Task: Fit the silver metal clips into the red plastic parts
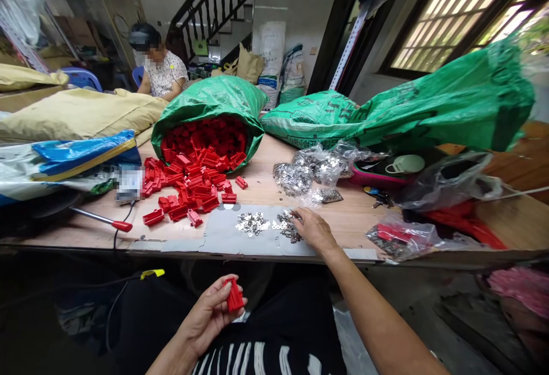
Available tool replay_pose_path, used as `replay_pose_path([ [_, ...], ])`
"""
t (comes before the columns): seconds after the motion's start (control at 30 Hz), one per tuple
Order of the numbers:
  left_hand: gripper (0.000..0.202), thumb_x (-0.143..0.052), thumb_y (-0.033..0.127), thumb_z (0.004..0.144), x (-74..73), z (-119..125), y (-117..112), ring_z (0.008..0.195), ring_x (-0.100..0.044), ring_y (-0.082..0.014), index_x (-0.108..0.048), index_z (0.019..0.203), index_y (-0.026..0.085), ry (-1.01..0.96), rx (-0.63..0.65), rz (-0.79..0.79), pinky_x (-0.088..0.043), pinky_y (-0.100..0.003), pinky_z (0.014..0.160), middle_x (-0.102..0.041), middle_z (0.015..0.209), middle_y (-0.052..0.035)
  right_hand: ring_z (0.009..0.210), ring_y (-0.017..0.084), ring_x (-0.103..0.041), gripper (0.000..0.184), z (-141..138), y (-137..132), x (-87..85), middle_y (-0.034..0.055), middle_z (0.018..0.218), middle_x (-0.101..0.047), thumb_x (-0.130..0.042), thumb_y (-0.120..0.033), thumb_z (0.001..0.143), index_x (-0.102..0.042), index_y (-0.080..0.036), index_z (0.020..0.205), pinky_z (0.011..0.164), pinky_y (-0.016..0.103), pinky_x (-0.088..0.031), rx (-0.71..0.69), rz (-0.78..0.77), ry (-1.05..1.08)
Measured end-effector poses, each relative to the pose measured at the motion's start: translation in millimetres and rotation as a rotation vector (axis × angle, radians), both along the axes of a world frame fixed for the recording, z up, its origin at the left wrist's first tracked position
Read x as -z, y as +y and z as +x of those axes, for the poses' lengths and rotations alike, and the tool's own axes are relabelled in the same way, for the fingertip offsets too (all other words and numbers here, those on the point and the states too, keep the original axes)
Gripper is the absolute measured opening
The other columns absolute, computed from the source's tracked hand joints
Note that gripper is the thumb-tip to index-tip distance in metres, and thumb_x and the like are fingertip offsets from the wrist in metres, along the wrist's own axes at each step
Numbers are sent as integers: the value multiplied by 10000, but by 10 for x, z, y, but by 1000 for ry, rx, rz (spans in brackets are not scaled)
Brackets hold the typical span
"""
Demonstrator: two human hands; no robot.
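My left hand (pixel 217 309) is closed around a small red plastic part (pixel 234 295), a hollow block-like piece held over my lap below the table edge. My right hand (pixel 316 230) reaches onto a grey sheet (pixel 221 238) at the table's front. Its fingertips are drawn together at a pile of dark small metal pieces (pixel 294 232); what is between them is too small to make out. Just left of that lies a pile of shiny small metal pieces (pixel 252 223). Loose red plastic parts (pixel 195 186) are heaped farther left.
A green woven sack (pixel 214 94) spills the red parts. Clear bags of metal pieces (pixel 295 176) sit behind my right hand. A lever with a red grip (pixel 122 226) juts out at left. Another green sack (pixel 407 109) lies at back right. A person (pixel 163 69) sits beyond the table.
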State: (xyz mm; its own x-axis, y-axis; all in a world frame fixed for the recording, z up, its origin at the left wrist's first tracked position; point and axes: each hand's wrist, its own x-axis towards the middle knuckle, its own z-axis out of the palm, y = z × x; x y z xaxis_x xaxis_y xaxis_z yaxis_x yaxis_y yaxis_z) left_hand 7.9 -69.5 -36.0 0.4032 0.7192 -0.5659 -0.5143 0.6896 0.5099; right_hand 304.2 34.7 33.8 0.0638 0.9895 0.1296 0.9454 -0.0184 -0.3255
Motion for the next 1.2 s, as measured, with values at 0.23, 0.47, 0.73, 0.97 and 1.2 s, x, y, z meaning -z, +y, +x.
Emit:
replay_pose_path([
  [0.23,428,-719,219,760,18,4,12,821,-708,-249,-544,1142,138,-2,-4,-7,-549,-361,759,-693,923,-94,830,166,-611,75,71,8,60,14,885,-692,-565,-237,825,-636,-223,844,695,246,-402,-18,-23,39],
  [0.47,413,-723,220,755,-20,26,6,805,-710,-241,-553,1123,142,1,8,-6,-554,-353,745,-694,920,-89,826,165,-611,93,144,-130,56,9,891,-687,-538,-241,836,-630,-230,846,712,254,-418,-23,37,59],
  [0.73,387,-708,230,775,-6,13,3,812,-709,-240,-549,1118,147,6,8,-8,-553,-350,748,-687,918,-79,862,176,-634,124,234,-332,125,-2,969,-687,-549,-242,858,-644,-257,936,730,266,-445,-58,58,20],
  [0.97,376,-700,228,783,0,18,-10,806,-708,-232,-548,1116,143,0,17,1,-550,-354,754,-687,921,-80,868,171,-628,130,109,-319,22,7,958,-680,-529,-245,882,-651,-245,926,733,258,-438,-68,46,-28],
  [1.2,409,-726,215,754,-12,-3,-13,802,-712,-244,-557,1119,138,-1,-6,-9,-555,-355,740,-693,910,-87,843,159,-622,105,-100,-226,-64,10,932,-679,-572,-275,859,-660,-243,907,685,242,-405,-88,-59,-118],
])
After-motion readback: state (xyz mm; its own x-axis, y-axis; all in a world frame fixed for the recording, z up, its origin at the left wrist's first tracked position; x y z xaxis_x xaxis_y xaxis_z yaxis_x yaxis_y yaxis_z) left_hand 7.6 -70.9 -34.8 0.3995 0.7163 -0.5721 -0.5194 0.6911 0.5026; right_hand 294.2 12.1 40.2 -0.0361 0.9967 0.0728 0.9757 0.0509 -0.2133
